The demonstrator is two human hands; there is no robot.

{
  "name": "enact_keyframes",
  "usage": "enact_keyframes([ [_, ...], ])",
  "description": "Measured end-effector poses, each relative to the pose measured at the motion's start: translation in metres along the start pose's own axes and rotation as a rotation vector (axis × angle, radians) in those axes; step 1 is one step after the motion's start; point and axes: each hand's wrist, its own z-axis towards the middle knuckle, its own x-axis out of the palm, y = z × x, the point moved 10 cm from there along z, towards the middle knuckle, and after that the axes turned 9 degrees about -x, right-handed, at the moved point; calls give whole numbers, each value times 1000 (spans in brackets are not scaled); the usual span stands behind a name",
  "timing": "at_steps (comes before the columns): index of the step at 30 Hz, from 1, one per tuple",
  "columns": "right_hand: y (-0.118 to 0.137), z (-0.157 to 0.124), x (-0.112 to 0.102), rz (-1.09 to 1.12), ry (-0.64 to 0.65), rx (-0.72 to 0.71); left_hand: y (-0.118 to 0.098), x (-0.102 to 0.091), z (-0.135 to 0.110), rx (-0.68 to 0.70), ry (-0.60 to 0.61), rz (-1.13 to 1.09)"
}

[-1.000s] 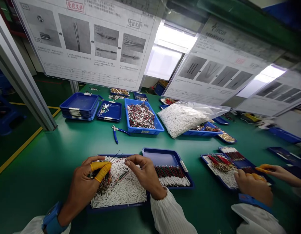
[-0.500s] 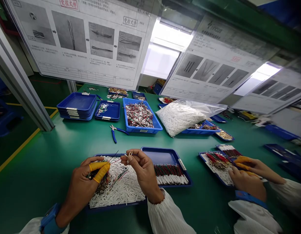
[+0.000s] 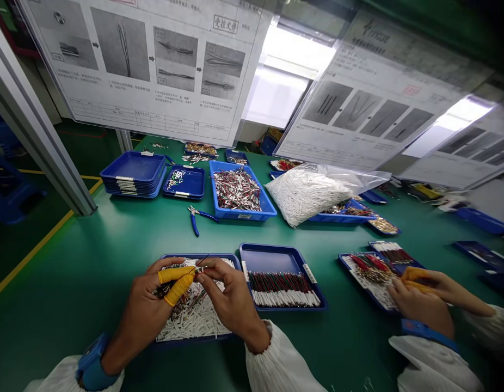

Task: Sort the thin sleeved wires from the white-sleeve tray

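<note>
My left hand, with yellow finger cots on thumb and index finger, pinches thin wires above a blue tray. Meeting it fingertip to fingertip, my right hand grips a small white sleeve at the wires' ends. How far the wires sit inside the sleeve is hidden by the fingers. Loose white sleeves fill the tray below, and a bundle of wires with metal ends lies on them, partly behind my left hand. In the neighbouring blue tray, dark red and green wires with white sleeves lie in a row.
Blue-handled cutters lie behind the trays. Farther back stand stacked blue trays, a bin of sleeved wires and a bag of white sleeves. At right, a co-worker's hands work over another tray.
My right hand has moved down and left to meet my left fingertips, bringing the white sleeve to the wires. The view has shifted slightly.
</note>
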Motion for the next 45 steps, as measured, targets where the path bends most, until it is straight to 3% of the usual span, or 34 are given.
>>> enact_keyframes([
  [6, -1, 0, 1, -44, -18, -11, 1, 6, 0, 13, 48, -4],
  [9, -11, -1, -2, 64, -39, 60, 4, 2, 3, -13, 30, 18],
  [13, -21, -2, -18, 360, -222, 142, 11, -8, 9, -89, -47, 74],
  [16, -21, -3, -29, 463, -335, 136, 15, -10, 10, -126, -70, 97],
  [23, -26, -6, -37, 523, -418, 105, 20, -7, 7, -144, -61, 104],
  [45, -22, -3, -30, 508, -332, 106, 21, -6, 7, -137, -53, 111],
])
